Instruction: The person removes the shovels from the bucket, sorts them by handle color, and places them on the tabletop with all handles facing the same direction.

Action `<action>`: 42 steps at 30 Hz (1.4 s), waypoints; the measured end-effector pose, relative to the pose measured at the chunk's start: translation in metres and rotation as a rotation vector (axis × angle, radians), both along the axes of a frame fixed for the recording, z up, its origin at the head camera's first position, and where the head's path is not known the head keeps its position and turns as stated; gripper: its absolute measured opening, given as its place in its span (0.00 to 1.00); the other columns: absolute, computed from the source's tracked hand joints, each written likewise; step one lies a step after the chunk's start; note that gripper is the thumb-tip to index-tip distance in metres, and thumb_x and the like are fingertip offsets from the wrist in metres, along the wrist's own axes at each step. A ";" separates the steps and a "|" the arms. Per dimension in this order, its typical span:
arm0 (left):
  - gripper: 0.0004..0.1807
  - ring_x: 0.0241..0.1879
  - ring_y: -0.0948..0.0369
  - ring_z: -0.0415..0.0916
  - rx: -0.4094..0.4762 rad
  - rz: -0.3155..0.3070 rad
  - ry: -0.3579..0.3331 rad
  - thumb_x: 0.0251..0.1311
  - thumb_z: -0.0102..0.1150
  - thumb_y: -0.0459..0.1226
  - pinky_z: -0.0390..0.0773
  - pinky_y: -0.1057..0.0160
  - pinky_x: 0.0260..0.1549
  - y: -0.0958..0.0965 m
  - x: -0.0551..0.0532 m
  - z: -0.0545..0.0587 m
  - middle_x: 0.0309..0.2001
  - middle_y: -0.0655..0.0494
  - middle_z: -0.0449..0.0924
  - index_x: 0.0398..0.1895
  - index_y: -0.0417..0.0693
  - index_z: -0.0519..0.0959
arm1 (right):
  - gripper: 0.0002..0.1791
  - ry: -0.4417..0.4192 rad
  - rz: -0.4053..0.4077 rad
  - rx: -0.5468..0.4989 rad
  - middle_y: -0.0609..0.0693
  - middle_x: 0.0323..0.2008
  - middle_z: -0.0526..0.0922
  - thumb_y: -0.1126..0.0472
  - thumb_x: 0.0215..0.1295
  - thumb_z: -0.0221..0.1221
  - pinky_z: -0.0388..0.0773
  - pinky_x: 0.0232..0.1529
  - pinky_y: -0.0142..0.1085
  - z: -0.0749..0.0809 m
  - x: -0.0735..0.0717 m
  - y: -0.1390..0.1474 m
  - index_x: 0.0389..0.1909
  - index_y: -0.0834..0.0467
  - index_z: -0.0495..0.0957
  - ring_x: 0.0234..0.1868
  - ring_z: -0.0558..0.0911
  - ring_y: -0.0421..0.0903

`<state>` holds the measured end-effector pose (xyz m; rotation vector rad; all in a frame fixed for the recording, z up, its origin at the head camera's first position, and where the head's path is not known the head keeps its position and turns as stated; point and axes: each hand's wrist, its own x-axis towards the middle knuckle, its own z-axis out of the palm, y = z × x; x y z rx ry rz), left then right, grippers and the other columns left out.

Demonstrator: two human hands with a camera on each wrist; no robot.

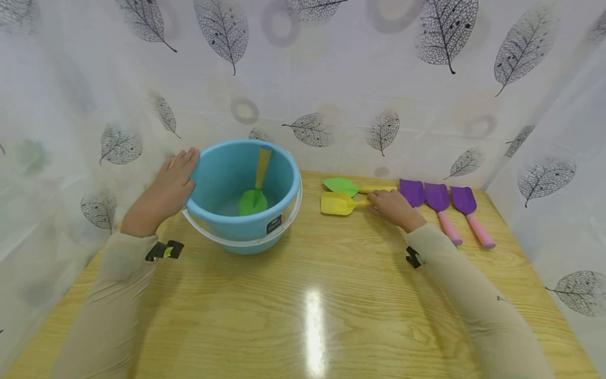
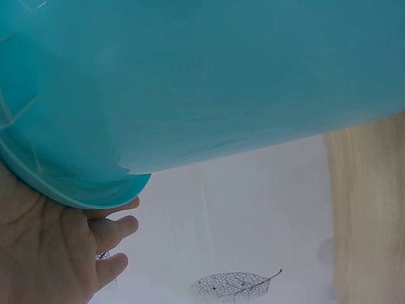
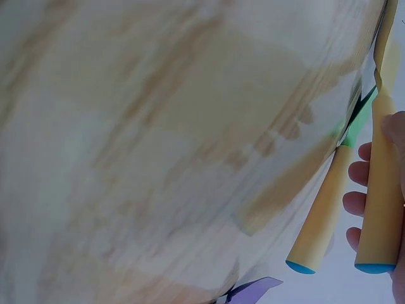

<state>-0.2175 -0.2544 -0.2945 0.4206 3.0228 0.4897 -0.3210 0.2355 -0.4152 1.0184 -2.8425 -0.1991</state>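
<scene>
My left hand rests on the left rim of a light blue bucket, its fingers extended. In the left wrist view the palm lies against the rim. Inside the bucket leans a green toy shovel with a yellow handle. My right hand holds a yellow toy shovel by its handle; the right wrist view shows fingers and thumb around that handle, which ends in blue. Just behind it lies another green toy shovel with a yellow handle.
Three purple toy shovels with pink handles lie at the right; the rightmost shovel is nearest the table's right edge. A white bail handle hangs across the bucket's front. Leaf-patterned curtain encloses the wooden table at back and sides.
</scene>
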 end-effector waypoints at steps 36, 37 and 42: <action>0.32 0.72 0.36 0.30 0.014 -0.005 0.002 0.68 0.25 0.33 0.31 0.37 0.68 0.000 0.002 0.001 0.73 0.31 0.32 0.72 0.30 0.34 | 0.13 0.054 0.020 0.027 0.55 0.26 0.77 0.54 0.64 0.57 0.73 0.21 0.43 -0.010 0.003 -0.004 0.29 0.61 0.72 0.24 0.76 0.49; 0.32 0.72 0.36 0.30 0.014 -0.005 0.004 0.68 0.25 0.33 0.31 0.37 0.68 0.001 0.002 0.001 0.73 0.31 0.33 0.72 0.30 0.35 | 0.14 0.056 0.015 0.027 0.55 0.26 0.77 0.54 0.64 0.57 0.73 0.21 0.43 -0.010 0.003 -0.004 0.29 0.61 0.72 0.24 0.76 0.49; 0.32 0.72 0.36 0.30 0.020 0.000 0.002 0.68 0.24 0.33 0.30 0.37 0.68 0.001 0.003 0.002 0.73 0.32 0.33 0.72 0.30 0.35 | 0.15 0.075 -0.008 0.021 0.56 0.26 0.78 0.53 0.63 0.58 0.74 0.22 0.44 -0.013 0.003 -0.004 0.30 0.63 0.74 0.24 0.76 0.50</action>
